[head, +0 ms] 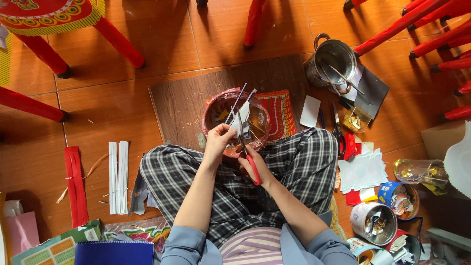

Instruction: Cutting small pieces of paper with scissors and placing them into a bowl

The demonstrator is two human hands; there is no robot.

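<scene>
- Nearest the camera, below both hands, sit the person's striped shirt (252,248) and crossed legs in checked trousers (289,162).
- Left hand (218,140) pinches a white paper strip (241,117), fringed along one edge, holding it up over the bowl.
- Right hand (255,169) grips red-handled scissors (250,159); the blades point up toward the strip, just beside the left fingers. Whether the blades are parted cannot be told.
- Just beyond the hands, a round bowl (212,110) with a pinkish rim rests on a brown board (181,98) laid on the tiled floor (108,113).
- A red patterned sheet (282,110) lies on the board, touching the bowl on the right-hand side.
- Well to the left of the left hand, white folded strips (118,176) and a red strip (76,186) lie on the floor.
- To the right of the right hand sit a stack of white cut paper (363,172), another pair of scissors (339,132), and open tins (374,223).
- Farther off beyond the right hand stands a metal pot (333,61) with sticks in it.
- Red stool legs (117,41) stand far beyond the hands.
</scene>
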